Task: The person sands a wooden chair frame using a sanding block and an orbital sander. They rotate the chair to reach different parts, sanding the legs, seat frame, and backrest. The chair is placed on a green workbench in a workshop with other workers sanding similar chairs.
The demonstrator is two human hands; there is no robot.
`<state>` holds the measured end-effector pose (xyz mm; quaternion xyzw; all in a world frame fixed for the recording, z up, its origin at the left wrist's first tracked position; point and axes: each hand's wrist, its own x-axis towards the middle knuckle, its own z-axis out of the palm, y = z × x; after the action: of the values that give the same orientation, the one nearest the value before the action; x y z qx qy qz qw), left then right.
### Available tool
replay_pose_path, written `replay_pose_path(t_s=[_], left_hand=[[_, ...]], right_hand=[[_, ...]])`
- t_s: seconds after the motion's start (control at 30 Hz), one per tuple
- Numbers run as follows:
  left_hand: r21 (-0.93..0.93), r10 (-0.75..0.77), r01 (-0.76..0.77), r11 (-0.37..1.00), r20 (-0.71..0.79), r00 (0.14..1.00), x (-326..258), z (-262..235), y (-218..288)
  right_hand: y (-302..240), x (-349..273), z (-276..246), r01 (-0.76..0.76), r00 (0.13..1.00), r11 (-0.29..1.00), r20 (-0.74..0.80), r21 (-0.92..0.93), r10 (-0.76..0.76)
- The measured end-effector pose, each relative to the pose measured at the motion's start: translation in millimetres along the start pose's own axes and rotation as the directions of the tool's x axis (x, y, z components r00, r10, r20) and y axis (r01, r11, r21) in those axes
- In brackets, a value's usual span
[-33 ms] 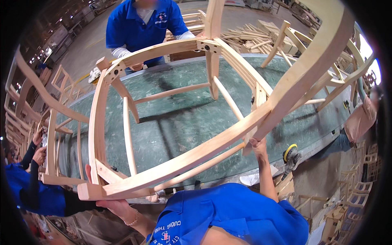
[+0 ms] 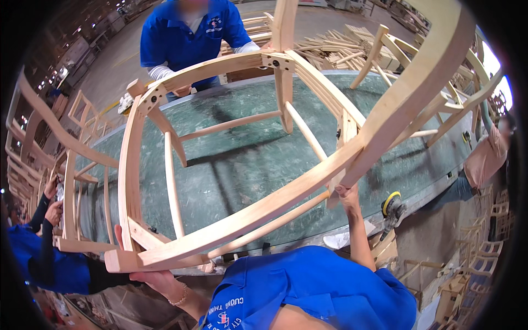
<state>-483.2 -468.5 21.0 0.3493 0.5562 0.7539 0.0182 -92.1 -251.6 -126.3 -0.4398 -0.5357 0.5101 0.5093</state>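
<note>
A bare, pale wooden chair frame is held tilted above a green-topped table. My left hand, a bracelet on its wrist, grips the frame's lower left corner from beneath. My right hand reaches up and grips the frame where a curved rail meets an upright post. My blue shirt fills the lower edge of the view. Across the table a person in a blue shirt has a hand at the frame's far corner.
A yellow-topped sander lies at the table's right edge. At the left, a person with black sleeves handles another wooden frame. A person in pink stands at the right. Wooden parts are piled at the back.
</note>
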Motion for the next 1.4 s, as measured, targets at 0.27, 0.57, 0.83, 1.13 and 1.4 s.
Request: replay_pose_path(t_s=[0.27, 0.57, 0.83, 1.13, 1.4], left_hand=[[-0.037, -0.138, 0.135, 0.990, -0.095, 0.986, -7, 8, 13], [-0.106, -0.203, 0.194, 0.975, -0.084, 0.976, 2, -26, -9], [-0.069, -0.186, 0.178, 0.982, -0.145, 0.972, -10, 23, 17], [0.018, -0.108, 0.107, 0.994, 0.066, 0.992, -8, -2, 7], [-0.033, -0.125, 0.126, 0.992, 0.033, 0.992, -8, 10, 7]], right_hand=[[19, 0, -6, -0.072, 0.997, 0.997, -0.001, -0.023, 0.072], [-28, -4, 4, -0.038, 0.999, 0.997, 0.004, -0.069, 0.038], [-16, 0, 1, -0.048, 0.999, 0.999, 0.001, 0.008, 0.048], [-17, -1, -2, -0.042, 0.999, 0.999, 0.024, 0.016, 0.042], [-17, 2, -7, -0.005, 1.000, 0.999, -0.013, -0.033, 0.004]])
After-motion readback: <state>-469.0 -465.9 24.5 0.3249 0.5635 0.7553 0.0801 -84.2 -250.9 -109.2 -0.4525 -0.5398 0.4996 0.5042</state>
